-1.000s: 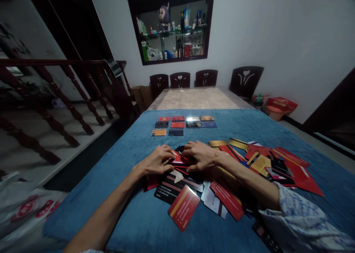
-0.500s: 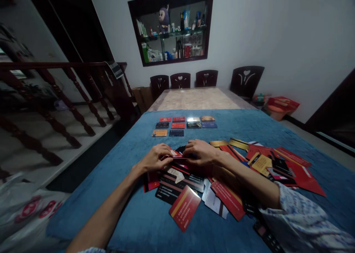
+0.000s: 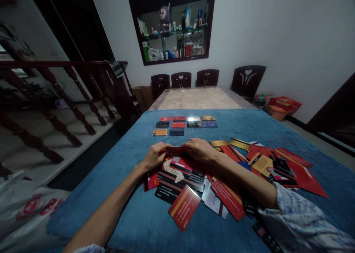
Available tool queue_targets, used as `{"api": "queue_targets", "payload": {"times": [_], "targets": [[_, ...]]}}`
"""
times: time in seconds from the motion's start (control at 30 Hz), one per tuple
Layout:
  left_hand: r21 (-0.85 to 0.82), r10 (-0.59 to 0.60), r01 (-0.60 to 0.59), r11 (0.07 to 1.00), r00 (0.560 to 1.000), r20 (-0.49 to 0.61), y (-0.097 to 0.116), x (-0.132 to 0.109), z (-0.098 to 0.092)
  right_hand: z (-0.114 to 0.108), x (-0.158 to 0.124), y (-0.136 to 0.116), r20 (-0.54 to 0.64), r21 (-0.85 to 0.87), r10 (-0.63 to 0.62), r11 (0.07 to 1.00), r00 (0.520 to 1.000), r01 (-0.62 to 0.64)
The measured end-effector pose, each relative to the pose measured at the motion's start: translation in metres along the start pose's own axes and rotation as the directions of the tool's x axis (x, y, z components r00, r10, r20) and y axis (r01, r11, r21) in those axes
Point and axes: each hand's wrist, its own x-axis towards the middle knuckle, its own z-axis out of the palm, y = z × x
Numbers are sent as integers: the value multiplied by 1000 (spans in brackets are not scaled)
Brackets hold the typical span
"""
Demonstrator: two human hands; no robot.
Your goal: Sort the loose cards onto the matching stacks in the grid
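Note:
Between my two hands is a red card [image 3: 176,149], tilted up and gripped by its short ends. My left hand [image 3: 155,155] pinches the left end, and my right hand [image 3: 200,151] has the right end, its fingertips partly hidden. Below them lies a loose pile of cards, among them a pink card with a black stripe [image 3: 181,165], a black card [image 3: 168,194] and a red card with a gold stripe [image 3: 185,208]. Beyond my hands, cards lie in neat rows, including an orange card [image 3: 159,132] and a dark blue card [image 3: 176,132].
More cards spread to the right, with a gold card [image 3: 260,164] and a large red piece [image 3: 307,179]. A blue cloth [image 3: 124,216] covers the near part of the table. Chairs [image 3: 208,77] stand at the far end; a wooden railing [image 3: 69,66] runs along the left.
My hands have raised the red card slightly and tipped it so its face shows. The pink striped card beneath is now more visible. The rows of cards stay as they were.

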Motion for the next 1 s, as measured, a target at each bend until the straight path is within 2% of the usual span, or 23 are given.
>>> {"api": "queue_targets", "payload": {"times": [0.23,0.57,1.0], "targets": [[51,17,-18,999,1000,11,-6,-3,7,1,0,-4,-11,-7,131,991,991,-131],[138,10,-15,990,999,32,-9,-4,13,5,1,-4,-4,-16,141,990,990,-141],[93,-40,46,995,997,-63,-2,3,19,4,-1,-7,-62,-5,134,991,989,-135]]}}
